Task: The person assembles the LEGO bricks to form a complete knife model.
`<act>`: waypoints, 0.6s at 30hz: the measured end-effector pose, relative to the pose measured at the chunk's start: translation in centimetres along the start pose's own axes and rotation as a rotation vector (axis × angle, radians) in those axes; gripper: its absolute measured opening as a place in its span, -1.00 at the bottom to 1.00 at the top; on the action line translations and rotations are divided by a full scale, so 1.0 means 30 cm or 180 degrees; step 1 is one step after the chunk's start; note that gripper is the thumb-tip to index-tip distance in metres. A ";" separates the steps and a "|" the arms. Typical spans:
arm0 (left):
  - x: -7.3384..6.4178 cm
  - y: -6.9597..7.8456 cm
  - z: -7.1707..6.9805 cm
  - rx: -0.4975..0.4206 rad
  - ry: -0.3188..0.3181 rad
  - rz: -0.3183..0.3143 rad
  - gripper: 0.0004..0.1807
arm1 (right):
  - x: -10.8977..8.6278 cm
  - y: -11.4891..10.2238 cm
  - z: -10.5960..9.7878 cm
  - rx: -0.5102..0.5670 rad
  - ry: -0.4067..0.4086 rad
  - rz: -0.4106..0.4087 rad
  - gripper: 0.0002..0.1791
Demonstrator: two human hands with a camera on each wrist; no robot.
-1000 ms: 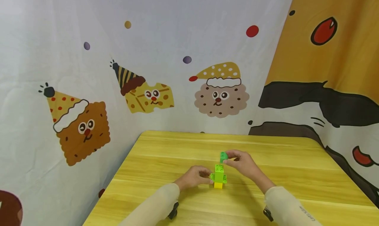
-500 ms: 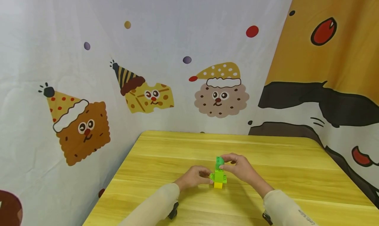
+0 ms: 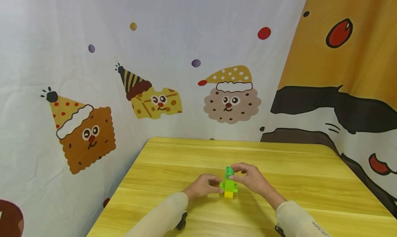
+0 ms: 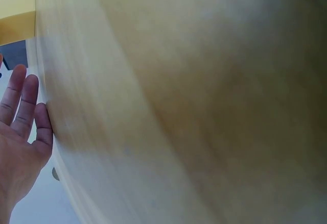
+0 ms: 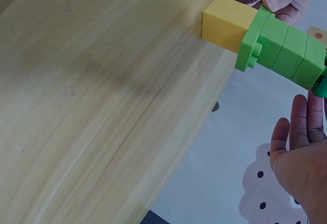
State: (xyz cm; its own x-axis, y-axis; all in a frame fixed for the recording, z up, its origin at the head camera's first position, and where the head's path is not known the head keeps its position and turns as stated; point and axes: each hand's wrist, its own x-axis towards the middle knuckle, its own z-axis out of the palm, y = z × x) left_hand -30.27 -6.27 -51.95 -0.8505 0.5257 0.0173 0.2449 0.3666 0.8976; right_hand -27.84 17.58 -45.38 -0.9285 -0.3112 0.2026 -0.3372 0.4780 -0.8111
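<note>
A tower of toy building bricks stands upright on the table. Its yellow base brick (image 3: 228,194) carries a lime-green cross plate (image 5: 251,43) and stacked lime bricks (image 3: 229,186). My left hand (image 3: 203,187) pinches the plate's left end, its thumb at the edge in the right wrist view. On top sits a darker green brick (image 3: 228,173), which my right hand (image 3: 250,179) holds between thumb and fingers. The right wrist view cuts this brick (image 5: 321,89) off at its border. In the left wrist view, only part of the yellow brick (image 4: 18,19) shows beside my left fingers.
The wood-grain table (image 3: 173,157) extends around the tower. Behind it hangs a white cloth (image 3: 173,33) printed with cartoon biscuits and cheese. An orange and black printed part (image 3: 341,71) of the backdrop is at the right.
My right hand has brought the darker green brick left and down onto the tower's top, settling slightly lower in the last half second. The left hand has stayed at the plate.
</note>
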 end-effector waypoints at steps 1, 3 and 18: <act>0.000 0.000 0.000 -0.0002 0.0000 -0.0002 -0.76 | -0.001 0.000 0.000 -0.0001 -0.0001 -0.0009 -0.65; -0.001 0.001 0.000 -0.0005 -0.0002 -0.0006 -0.76 | -0.004 0.001 0.000 -0.0039 0.0003 -0.0033 -0.64; 0.002 -0.003 0.000 -0.0027 -0.0025 0.0007 -0.76 | -0.012 0.008 0.001 -0.0166 0.0047 -0.0168 -0.63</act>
State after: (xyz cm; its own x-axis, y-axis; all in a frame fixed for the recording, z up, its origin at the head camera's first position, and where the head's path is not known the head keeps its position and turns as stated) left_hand -30.33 -6.27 -52.03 -0.8462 0.5326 0.0160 0.2430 0.3590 0.9012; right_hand -27.59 17.77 -45.67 -0.9113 -0.3252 0.2528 -0.3931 0.5033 -0.7695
